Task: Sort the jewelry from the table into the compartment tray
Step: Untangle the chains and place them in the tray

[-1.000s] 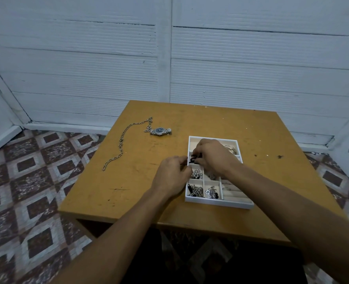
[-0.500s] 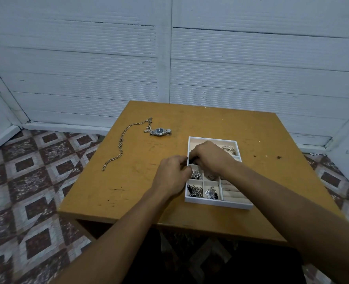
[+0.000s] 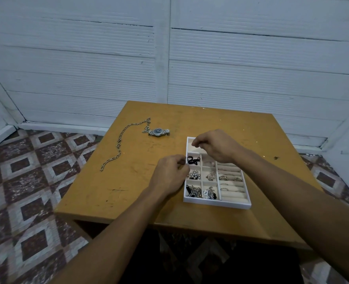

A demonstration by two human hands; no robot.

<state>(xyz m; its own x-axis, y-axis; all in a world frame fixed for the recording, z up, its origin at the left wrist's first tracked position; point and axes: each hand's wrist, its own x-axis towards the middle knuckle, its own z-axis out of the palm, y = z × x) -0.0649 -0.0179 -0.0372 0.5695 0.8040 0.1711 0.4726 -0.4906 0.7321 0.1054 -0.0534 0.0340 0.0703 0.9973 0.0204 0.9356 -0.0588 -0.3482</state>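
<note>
The white compartment tray (image 3: 214,202) sits on the wooden table (image 3: 128,181), right of centre. Its small cells hold silver pieces, and rings sit in the padded rows on the right. A black piece (image 3: 193,160) lies in a left-column cell. My right hand (image 3: 216,145) hovers over the tray's far end with loosely curled fingers and nothing in them. My left hand (image 3: 170,175) is curled beside the tray's left wall, its fingertips at the wall, and holds nothing I can see. A long silver chain (image 3: 119,144) and a silver wristwatch (image 3: 158,132) lie on the table's far left.
White panelled walls stand close behind the table. Patterned floor tiles show to the left and right. The table's near edge is just in front of the tray.
My right hand let go of the black piece, which now lies in its cell, and rose toward the tray's far end. My left hand stayed by the tray's left wall.
</note>
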